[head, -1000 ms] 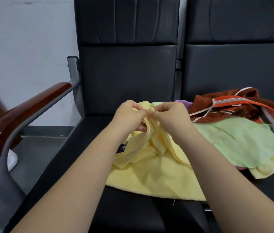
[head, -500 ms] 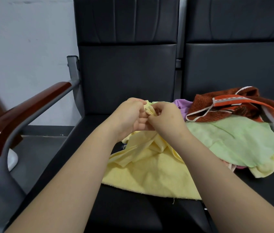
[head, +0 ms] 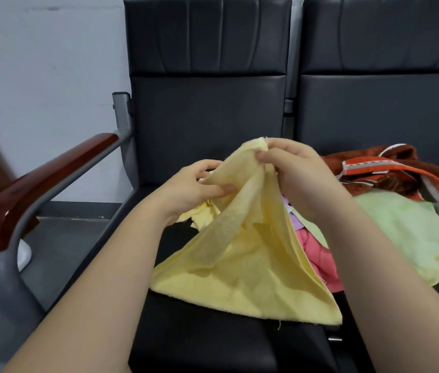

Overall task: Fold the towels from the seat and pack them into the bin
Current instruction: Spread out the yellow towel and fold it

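While its bottom edge sags onto the black seat (head: pixel 199 345), the yellow towel (head: pixel 245 278) hangs tent-like from both hands. The left hand (head: pixel 188 189) grip pinches a fold partway down, and the right hand (head: pixel 296 170) grip pinches the top corner tight. Further right, the pink towel (head: pixel 318 254), green towel (head: pixel 401 227) and brown-orange towel (head: pixel 390 168) sit heaped.

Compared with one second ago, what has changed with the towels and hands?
The right hand raised a pinched corner of the yellow towel, and the left hand, gripping its edge, moved apart leftward. The lifted cloth uncovered a pink towel. The green towel and the orange-brown towel stayed put.
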Demonstrator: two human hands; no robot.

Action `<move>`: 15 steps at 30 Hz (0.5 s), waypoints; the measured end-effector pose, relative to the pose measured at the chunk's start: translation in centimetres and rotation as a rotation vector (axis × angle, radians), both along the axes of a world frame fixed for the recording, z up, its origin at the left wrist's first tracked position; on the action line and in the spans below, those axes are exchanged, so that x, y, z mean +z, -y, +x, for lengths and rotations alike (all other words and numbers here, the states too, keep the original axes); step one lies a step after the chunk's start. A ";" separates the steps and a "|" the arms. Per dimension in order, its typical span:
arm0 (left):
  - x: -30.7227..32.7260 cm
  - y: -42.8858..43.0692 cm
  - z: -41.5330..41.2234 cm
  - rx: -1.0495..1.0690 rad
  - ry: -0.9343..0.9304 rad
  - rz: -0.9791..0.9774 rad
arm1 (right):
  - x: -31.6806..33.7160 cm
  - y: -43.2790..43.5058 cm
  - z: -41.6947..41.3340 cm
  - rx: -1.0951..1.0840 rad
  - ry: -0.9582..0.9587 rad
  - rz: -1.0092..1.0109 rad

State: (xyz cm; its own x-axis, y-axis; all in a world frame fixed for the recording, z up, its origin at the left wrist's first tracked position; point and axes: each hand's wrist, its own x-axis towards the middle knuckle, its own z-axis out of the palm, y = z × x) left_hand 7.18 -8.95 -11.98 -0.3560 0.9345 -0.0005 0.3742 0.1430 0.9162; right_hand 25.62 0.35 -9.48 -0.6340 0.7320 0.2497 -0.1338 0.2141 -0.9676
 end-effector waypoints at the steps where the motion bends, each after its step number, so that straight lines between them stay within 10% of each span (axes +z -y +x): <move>1: 0.0 0.2 -0.1 -0.056 0.031 0.001 | 0.3 -0.2 0.4 0.049 -0.040 -0.008; 15: 4.5 1.7 0.3 0.001 0.343 0.610 | 3.0 -0.6 3.1 -0.182 -0.210 0.104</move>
State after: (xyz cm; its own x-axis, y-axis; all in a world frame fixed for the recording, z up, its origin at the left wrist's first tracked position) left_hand 7.45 -10.62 -7.43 -0.4307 0.8030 0.4119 0.0501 -0.4344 0.8993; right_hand 28.74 0.99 -6.50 -0.4212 0.7926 0.4408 -0.2791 0.3492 -0.8945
